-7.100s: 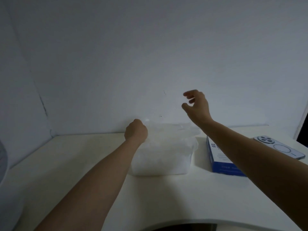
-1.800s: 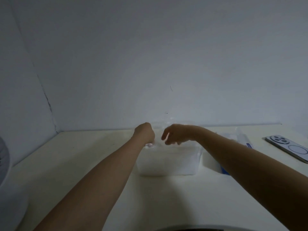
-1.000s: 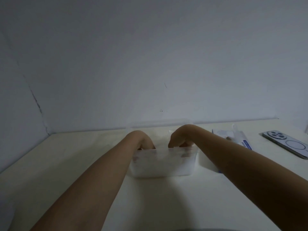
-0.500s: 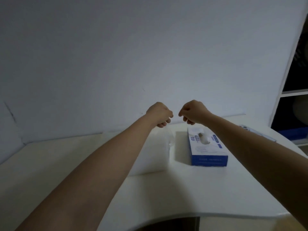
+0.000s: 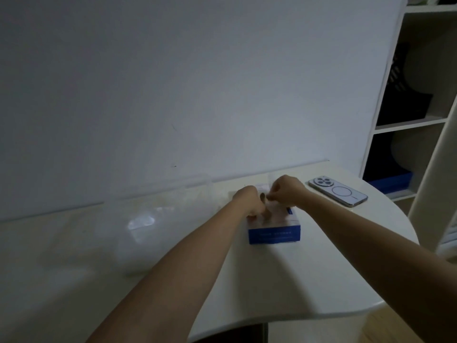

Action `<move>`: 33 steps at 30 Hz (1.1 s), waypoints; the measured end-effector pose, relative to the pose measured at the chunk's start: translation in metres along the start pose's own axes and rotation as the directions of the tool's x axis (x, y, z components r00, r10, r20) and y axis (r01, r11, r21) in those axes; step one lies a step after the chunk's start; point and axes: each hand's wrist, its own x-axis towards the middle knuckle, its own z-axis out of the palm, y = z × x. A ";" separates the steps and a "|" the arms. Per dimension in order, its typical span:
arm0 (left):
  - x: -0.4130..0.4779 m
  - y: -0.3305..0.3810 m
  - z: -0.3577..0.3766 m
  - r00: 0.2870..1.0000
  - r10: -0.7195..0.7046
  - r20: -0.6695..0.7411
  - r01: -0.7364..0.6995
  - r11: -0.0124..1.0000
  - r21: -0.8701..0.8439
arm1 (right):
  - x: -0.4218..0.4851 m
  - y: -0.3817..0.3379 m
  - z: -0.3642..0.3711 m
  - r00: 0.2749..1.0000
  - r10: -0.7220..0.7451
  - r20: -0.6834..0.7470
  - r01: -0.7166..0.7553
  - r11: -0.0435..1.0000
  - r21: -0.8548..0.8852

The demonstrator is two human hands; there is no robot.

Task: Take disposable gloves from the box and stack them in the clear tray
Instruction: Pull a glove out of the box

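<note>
White table against a plain wall fills my feed, and the view has swung right since half a second ago, so the shelf unit now shows more of itself. Back then both hands were raised and clenched in the air above the gap between tray and box. Now the left hand and right hand are down on top of the blue glove box, fingers curled at its opening. I cannot tell whether either one pinches a glove. The clear tray sits to the left of the box, apart from it, its contents a blur. The phone lies just right of the right wrist.
</note>
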 end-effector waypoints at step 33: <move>-0.061 -0.063 -0.100 0.927 -0.264 -0.268 -0.158 0.373 -0.914 | -0.032 -0.086 -0.017 0.996 0.085 -0.037 0.020 0.190 0.982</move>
